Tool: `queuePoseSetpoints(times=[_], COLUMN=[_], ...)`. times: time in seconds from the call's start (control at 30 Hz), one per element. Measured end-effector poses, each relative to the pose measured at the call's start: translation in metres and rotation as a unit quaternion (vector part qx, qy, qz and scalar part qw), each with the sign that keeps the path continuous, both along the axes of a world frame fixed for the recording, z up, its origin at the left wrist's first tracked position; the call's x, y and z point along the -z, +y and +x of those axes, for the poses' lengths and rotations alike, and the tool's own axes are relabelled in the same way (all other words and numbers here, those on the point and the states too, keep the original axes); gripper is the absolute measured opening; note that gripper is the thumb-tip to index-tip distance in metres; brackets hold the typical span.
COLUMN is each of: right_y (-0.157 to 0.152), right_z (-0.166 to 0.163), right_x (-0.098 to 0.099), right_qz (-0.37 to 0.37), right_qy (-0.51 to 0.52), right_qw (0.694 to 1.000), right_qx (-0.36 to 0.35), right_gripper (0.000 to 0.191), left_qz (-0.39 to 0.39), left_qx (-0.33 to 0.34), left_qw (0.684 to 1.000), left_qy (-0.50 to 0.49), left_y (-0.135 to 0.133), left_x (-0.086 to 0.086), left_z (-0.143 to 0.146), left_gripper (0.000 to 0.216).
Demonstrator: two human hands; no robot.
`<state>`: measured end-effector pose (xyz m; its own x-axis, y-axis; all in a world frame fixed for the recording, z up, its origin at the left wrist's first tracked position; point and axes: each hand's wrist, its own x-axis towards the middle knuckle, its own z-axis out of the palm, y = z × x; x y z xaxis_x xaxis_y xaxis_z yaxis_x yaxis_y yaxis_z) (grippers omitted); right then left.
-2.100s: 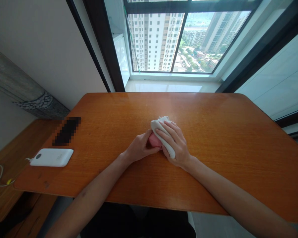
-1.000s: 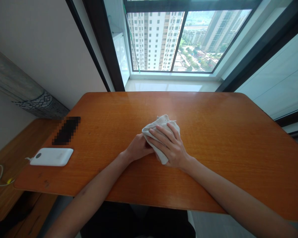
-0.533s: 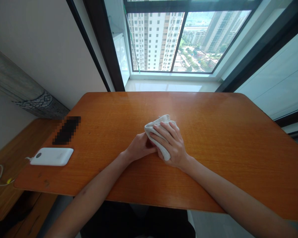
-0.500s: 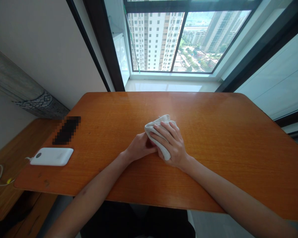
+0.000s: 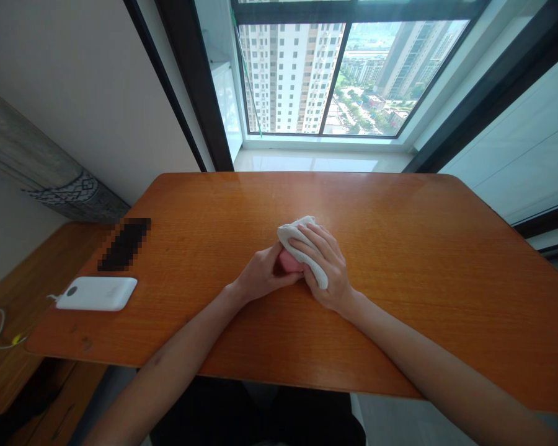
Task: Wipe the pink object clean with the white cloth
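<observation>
At the middle of the orange wooden table (image 5: 400, 248), my left hand (image 5: 259, 274) is closed around a small pink object (image 5: 287, 262), only a sliver of which shows between the two hands. My right hand (image 5: 326, 266) presses a folded white cloth (image 5: 296, 232) against the pink object from the right, fingers curled over the cloth. The rest of the pink object is hidden behind the cloth and fingers.
A white power bank (image 5: 97, 293) with a cable lies near the table's left edge, a dark blurred-out object (image 5: 124, 244) just beyond it. A lower wooden side table (image 5: 9, 322) stands to the left. A large window (image 5: 335, 74) is behind the table.
My right hand and the cloth have slid to the right off the pink object, which shows again between the hands. The left hand has barely moved.
</observation>
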<state>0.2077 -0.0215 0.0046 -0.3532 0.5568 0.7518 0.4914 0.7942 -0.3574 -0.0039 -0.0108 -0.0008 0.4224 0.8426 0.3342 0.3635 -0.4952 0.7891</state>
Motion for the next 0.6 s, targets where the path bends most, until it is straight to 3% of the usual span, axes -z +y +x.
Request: queuePoseSetpoints(times=[0.23, 0.6], right_y=[0.0007, 0.0054], right_z=[-0.0005, 0.0019], right_x=[-0.0036, -0.0021], right_qz=[-0.028, -0.087], right_qy=[0.048, 0.098], right_qw=[0.998, 0.991], right_qx=[-0.013, -0.012], right_gripper=[0.051, 0.047], left_qz=[0.011, 0.027], left_qx=[0.0, 0.009], left_qw=[1.0, 1.0], left_qy=[0.004, 0.003], left_y=[0.0005, 0.0007], left_x=[-0.0001, 0.0014], left_z=[-0.0004, -0.0024], left_gripper=[0.052, 0.065])
